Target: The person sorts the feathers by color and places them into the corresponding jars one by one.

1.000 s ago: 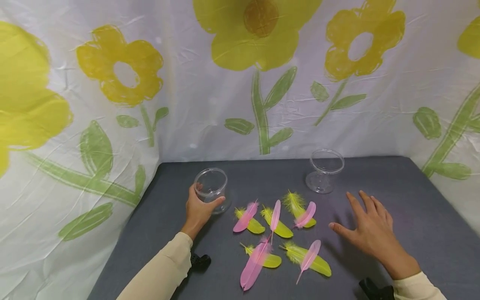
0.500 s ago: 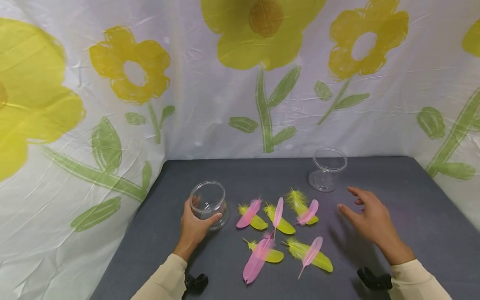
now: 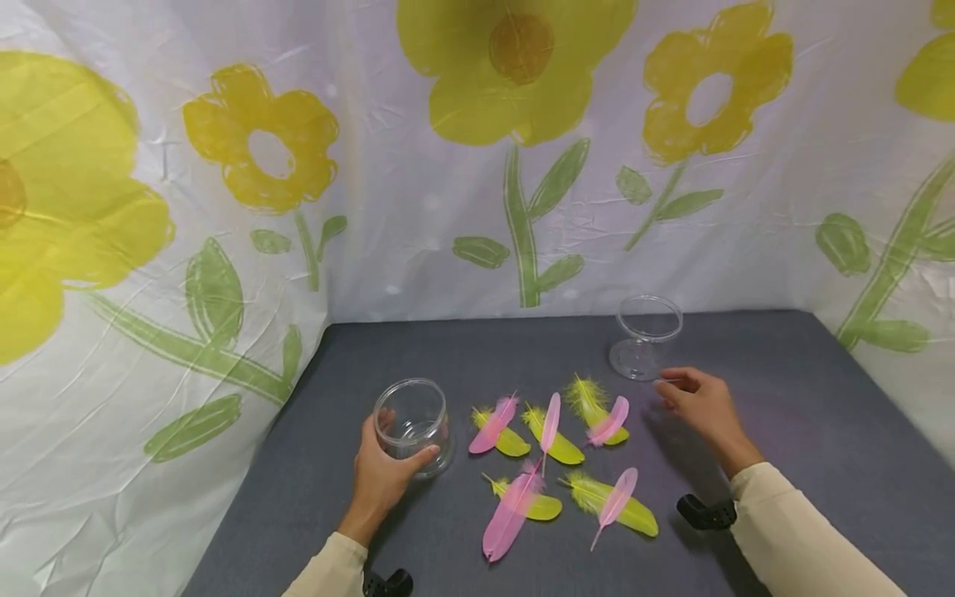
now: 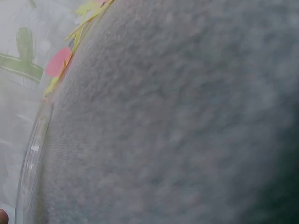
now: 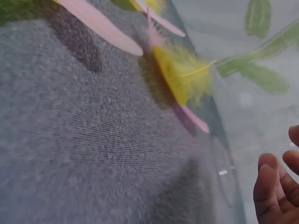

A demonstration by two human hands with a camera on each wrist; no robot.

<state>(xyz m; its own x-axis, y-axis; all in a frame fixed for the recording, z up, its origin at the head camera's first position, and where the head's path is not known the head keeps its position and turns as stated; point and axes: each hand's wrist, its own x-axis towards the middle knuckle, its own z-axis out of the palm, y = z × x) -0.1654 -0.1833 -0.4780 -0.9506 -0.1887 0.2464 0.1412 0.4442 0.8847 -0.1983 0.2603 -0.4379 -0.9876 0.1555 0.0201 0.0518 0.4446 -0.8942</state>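
My left hand (image 3: 382,474) holds a clear cup (image 3: 414,427) upright at the left of the table, its thumb across the near side and fingers behind the wall. The left wrist view catches only a slice of this cup (image 4: 32,163) at its edge. At the back right stands a second clear cup (image 3: 647,336) with a wide rim and a round base. My right hand (image 3: 705,410) is beside that base, fingers loosely bent with nothing visible between them. Whether the fingertips touch the cup is unclear. Pink feathers (image 3: 513,518) lie crossed over yellow-green feathers (image 3: 637,518) between the hands.
The table (image 3: 522,352) has a dark grey cover. Behind and beside it hangs a white cloth (image 3: 395,207) printed with yellow flowers. The feathers lie in two loose rows in the middle. A black band (image 3: 705,512) sits at the right wrist.
My left hand has drawn its cup nearer along the table. The right hand has moved left toward the far cup, its spread fingers now bent inward. The feathers lie as before.
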